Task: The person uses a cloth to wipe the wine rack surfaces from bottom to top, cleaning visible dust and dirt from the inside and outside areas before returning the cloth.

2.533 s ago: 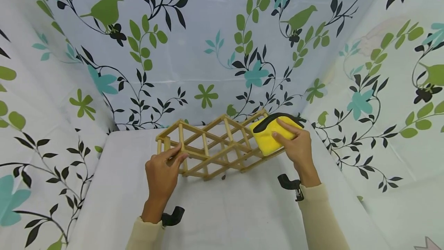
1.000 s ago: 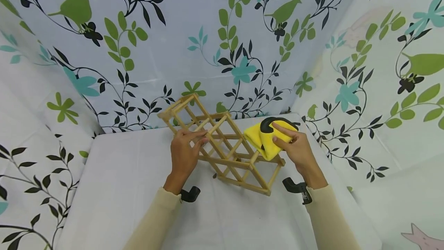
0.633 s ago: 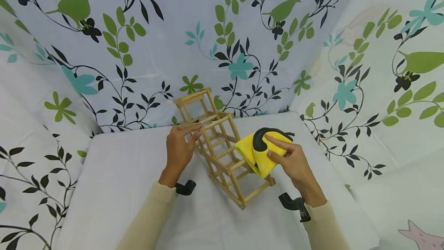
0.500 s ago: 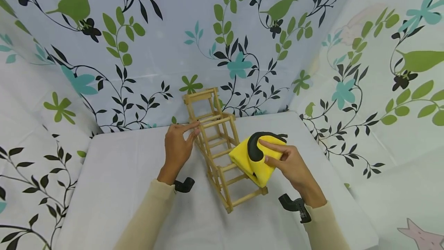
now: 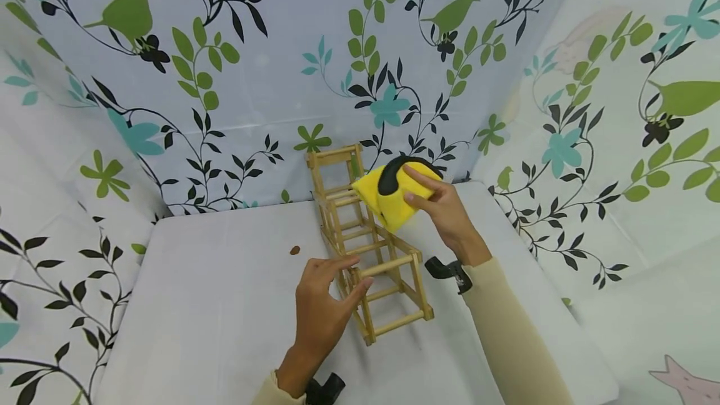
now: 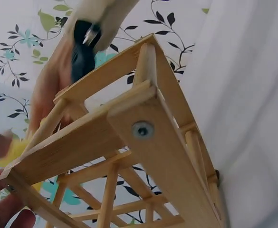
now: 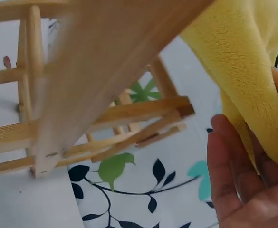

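Wooden rack (image 5: pixel 388 265) runs lengthwise away from left hand (image 5: pixel 323 312), loosely spread at its near end; right hand (image 5: pixel 448 210) pinches yellow cloth (image 5: pixel 395 203).

Pale wooden rack (image 5: pixel 388 265), fuzzy yellow cloth (image 5: pixel 396 208).
The rack is smooth, visibly grained wood with a soft sheen, the screw (image 6: pixel 142 129) in its corner shiny metal. The cloth is matt, short-piled plush; its black trim (image 5: pixel 389 181) looks smoother. The table covering (image 5: pixel 225 292) is plain matt white, the printed backdrop (image 5: pixel 264 92) faintly glossy and lightly creased. The sleeves (image 5: pixel 509 324) are matt fabric, the wrist mounts (image 5: pixel 440 268) plastic-looking.
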{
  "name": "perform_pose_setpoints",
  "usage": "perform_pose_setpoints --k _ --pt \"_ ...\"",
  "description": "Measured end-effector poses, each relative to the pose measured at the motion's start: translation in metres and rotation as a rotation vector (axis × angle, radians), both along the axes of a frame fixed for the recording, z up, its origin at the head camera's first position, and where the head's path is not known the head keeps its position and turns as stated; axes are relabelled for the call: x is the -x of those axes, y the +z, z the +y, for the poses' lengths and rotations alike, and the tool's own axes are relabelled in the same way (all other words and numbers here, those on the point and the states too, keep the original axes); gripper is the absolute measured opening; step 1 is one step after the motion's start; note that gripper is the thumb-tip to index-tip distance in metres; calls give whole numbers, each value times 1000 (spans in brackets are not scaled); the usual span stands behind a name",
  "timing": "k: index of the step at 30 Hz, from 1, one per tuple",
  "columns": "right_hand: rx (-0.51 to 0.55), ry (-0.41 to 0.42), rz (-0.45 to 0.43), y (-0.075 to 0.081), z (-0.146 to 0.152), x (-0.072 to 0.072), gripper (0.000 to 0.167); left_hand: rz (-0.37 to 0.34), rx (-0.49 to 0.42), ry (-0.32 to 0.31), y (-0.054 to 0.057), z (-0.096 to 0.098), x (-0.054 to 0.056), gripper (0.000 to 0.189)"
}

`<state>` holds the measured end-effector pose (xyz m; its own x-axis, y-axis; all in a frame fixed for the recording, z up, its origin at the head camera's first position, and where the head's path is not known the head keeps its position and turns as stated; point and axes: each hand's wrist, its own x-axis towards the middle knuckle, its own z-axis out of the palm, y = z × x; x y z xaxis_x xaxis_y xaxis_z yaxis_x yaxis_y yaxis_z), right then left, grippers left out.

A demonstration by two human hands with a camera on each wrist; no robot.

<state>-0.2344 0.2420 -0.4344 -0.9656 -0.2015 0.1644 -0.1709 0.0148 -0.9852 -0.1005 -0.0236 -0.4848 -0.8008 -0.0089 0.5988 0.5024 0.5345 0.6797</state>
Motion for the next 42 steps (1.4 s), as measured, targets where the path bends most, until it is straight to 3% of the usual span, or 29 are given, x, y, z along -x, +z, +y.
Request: perform_pose_setpoints --k 5,11,18,24,27,29,32,37,42 --pt "-143 82 2 -1 -21 27 52 5 37 29 -1 3 -4 27" --pt "-215 39 11 -2 -19 24 49 -18 34 33 7 -24 -2 27" --pt "-232 -12 9 0 -18 7 49 -80 -6 27 15 -69 18 31" --pt "-256 12 23 1 -16 -6 48 -116 23 74 20 -99 47 31" --pt "-223 2 50 0 -9 -7 50 -104 46 128 23 -104 53 34" --pt "-182 -50 61 -1 -3 -4 51 -71 49 175 25 -104 48 36" --pt "-129 -178 58 -3 10 6 53 1 23 212 25 -97 30 37" --pt "-94 -336 14 -3 27 31 53 106 25 172 16 -72 2 39" --pt "-47 -409 6 -4 28 52 54 92 91 121 1 -50 0 46"
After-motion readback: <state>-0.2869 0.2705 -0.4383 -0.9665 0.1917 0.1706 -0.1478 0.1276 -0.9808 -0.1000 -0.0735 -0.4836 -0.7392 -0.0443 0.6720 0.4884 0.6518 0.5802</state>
